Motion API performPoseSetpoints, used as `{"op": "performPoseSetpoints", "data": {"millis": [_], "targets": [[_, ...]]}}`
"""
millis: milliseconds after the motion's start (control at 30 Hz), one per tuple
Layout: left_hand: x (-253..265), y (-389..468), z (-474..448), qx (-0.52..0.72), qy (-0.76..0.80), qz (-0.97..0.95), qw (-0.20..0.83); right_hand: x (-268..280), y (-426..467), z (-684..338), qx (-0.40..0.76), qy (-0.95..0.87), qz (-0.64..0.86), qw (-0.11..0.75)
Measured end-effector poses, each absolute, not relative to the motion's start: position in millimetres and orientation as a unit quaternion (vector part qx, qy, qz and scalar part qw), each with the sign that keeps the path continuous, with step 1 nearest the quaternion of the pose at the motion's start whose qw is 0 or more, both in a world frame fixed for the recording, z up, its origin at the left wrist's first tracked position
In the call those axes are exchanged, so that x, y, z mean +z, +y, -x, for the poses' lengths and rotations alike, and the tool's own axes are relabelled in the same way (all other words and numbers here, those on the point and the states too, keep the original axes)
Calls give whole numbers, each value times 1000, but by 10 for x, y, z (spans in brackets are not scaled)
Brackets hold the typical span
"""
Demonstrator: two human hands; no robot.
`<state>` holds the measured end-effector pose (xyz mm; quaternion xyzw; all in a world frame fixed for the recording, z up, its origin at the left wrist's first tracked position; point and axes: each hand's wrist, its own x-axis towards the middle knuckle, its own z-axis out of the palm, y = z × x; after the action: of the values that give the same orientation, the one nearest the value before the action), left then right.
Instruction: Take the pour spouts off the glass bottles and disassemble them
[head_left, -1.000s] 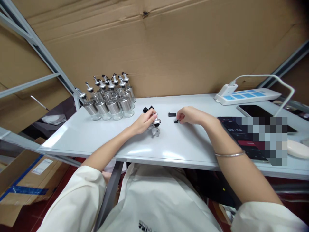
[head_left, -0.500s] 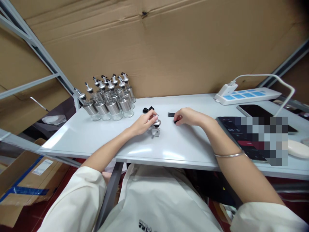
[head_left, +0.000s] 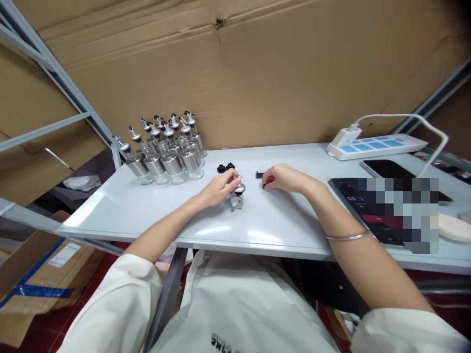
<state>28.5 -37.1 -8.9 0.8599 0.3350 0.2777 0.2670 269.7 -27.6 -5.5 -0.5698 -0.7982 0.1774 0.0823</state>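
Observation:
My left hand [head_left: 220, 189] is closed around a silver bottle pourer spout [head_left: 239, 188], whose pale lower end points toward me just above the table. At the fingertips of my right hand [head_left: 277, 177] is a small black part [head_left: 264, 186], pinched close to the tabletop and mostly hidden by the fingers. A flat black piece [head_left: 259, 174] lies right beside those fingers. Behind my left hand rest two round black stoppers [head_left: 221, 168]. Glass bottles with steel sleeves [head_left: 171, 164] stand grouped at the left, several of them topped with pourer spouts.
On the right of the white table [head_left: 147, 215] lie a phone with a timer on its screen [head_left: 349, 201], a second dark phone [head_left: 386, 171] and a white power strip [head_left: 382, 145] with a cable. Cardboard [head_left: 275, 73] walls off the back. A metal frame [head_left: 55, 115] rises at left.
My right hand has shifted slightly left with the small black part in its fingers. My left hand and the spout have stayed nearly still.

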Motion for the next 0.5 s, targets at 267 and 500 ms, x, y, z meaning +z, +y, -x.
{"op": "performPoseSetpoints", "data": {"millis": [267, 500], "targets": [[-100, -360, -277, 281, 327, -862, 266, -66, -273, -2704, 175, -790, 582, 79], [-100, -364, -279, 284, 326, -861, 268, 45, -321, -2732, 193, -786, 580, 88]]}}
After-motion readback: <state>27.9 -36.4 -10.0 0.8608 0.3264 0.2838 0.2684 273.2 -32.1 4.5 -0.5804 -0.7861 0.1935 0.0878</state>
